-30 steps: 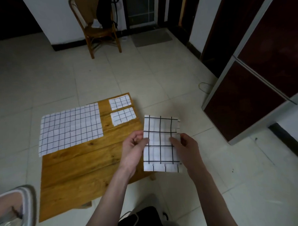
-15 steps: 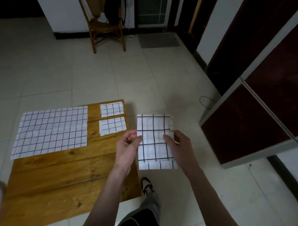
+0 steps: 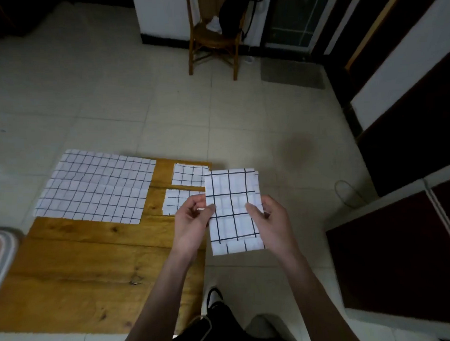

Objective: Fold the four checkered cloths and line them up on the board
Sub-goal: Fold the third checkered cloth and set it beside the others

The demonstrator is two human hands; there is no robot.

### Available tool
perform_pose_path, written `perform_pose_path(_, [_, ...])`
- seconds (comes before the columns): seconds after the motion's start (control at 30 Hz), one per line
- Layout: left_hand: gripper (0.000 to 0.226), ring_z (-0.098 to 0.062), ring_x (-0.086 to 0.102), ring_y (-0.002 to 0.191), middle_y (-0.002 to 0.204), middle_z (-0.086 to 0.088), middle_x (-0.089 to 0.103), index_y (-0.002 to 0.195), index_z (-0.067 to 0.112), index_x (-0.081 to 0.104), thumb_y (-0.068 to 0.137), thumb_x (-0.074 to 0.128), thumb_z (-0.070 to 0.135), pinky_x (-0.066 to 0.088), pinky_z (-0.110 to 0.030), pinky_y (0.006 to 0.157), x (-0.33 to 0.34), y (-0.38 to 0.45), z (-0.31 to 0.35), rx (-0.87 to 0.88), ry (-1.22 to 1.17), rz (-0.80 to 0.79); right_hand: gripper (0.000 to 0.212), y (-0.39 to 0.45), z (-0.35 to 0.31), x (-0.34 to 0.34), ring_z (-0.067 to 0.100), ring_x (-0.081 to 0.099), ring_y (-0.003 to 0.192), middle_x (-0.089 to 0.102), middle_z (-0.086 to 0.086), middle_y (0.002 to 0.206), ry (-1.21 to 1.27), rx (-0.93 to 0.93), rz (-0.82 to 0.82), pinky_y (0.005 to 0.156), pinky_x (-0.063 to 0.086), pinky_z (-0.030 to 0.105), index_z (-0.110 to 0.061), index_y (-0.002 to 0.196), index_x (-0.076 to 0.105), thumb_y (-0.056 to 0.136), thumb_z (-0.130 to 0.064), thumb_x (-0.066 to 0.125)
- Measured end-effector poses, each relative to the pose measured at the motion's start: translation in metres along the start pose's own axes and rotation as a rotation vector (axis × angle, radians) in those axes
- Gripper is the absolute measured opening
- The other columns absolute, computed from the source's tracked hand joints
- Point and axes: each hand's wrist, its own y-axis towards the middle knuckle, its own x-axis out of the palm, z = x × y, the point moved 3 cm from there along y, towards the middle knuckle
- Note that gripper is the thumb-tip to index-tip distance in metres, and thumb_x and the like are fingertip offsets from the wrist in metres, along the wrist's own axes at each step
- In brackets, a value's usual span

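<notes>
While held upright, folded cloth [image 3: 233,211] between hands [image 3: 232,221] (pinched)

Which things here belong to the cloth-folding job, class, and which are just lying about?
Job: held cloth, in left hand and right hand; two folded cloths; unfolded cloth; board.

Lying about: chair; doormat; cable.
</notes>
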Motion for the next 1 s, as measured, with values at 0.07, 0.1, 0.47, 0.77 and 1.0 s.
perform_pose_path(0.07, [0.017, -0.029, 0.057, 0.089, 0.096, -0.017, 0.058, 0.112, 0.004, 0.065, 0.096, 0.07, 0.004, 0.055, -0.055, 0.091, -0.011, 0.007, 0.001, 0.022, -0.02, 0.043, 0.033, 0.015, -0.005, 0.013, 0.042, 0.063, 0.1, 0.066, 0.022, 0.105, -0.009, -0.032, -0.052, 0.074, 0.051, 0.035, -0.006, 0.1, 0.059, 0.1, -0.038, 0.064])
perform_pose_path(0.1, [0.018, -0.029, 0.058, 0.09, 0.098, -0.024, 0.059, 0.113, 0.005, 0.065, 0.096, 0.07, 0.003, 0.055, -0.058, 0.089, -0.016, 0.009, 0.001, 0.026, -0.026, 0.071, 0.032, 0.023, -0.008, 0.019, 0.04, 0.062, 0.102, 0.067, 0.022, 0.107, -0.019, -0.038, -0.083, 0.077, 0.055, 0.037, -0.005, 0.101, 0.059, 0.101, -0.037, 0.064])
perform_pose_path(0.47, [0.009, -0.037, 0.07, 0.101, 0.101, -0.017, 0.071, 0.103, 0.01, 0.071, 0.095, 0.071, 0.005, 0.061, -0.051, 0.091, -0.075, 0.023, -0.013, -0.017, -0.154, 0.532, 0.007, 0.097, -0.037, 0.107, 0.009, 0.076, 0.09, 0.078, -0.009, 0.099, -0.046, -0.024, -0.508, 0.069, 0.062, 0.028, -0.023, 0.105, 0.07, 0.103, -0.024, 0.063])
perform_pose_path(0.77, [0.005, -0.014, 0.064, 0.09, 0.094, 0.001, 0.069, 0.105, 0.013, 0.068, 0.101, 0.064, 0.012, 0.053, -0.022, 0.076, -0.073, 0.033, -0.021, -0.074, -0.28, 0.88, 0.012, 0.159, -0.052, 0.168, 0.003, 0.052, 0.072, 0.058, -0.013, 0.08, -0.244, -0.16, -0.888, 0.066, 0.045, 0.02, -0.026, 0.091, 0.06, 0.102, -0.032, 0.063])
perform_pose_path(1.0, [0.014, -0.021, 0.07, 0.097, 0.099, 0.0, 0.076, 0.106, 0.017, 0.071, 0.096, 0.066, 0.008, 0.057, -0.04, 0.089, -0.059, 0.028, -0.053, -0.182, -0.331, 1.127, 0.012, 0.175, -0.028, 0.2, 0.022, 0.06, 0.074, 0.067, 0.015, 0.095, -0.405, -0.221, -1.127, 0.065, 0.049, 0.026, -0.022, 0.099, 0.063, 0.1, -0.034, 0.064])
